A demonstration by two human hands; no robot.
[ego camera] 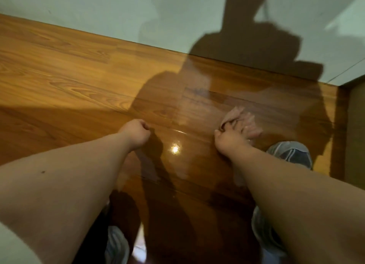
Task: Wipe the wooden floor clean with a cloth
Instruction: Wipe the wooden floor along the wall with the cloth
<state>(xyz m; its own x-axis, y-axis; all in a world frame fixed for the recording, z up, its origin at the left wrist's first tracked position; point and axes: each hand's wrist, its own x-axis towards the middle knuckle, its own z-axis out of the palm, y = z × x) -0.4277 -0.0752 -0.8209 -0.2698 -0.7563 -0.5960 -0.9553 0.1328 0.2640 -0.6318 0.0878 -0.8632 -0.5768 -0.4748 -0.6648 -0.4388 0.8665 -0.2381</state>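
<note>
The right hand (231,139) grips a bunched pinkish cloth (246,121), fingers curled into its folds, pressing it onto the floor (59,76) near the far right corner, a little short of the edge along the wall (98,16). The left hand (138,133) is curled into a loose fist holding nothing, down by the boards well apart from the cloth. Between the hands and back toward the shoes (292,155) the boards carry a wet sheen with a bright glint, so this patch looks wiped. The long stretch toward the left edge looks dry and matte. Likely the job is partway through, with most of the visible floor left.
</note>
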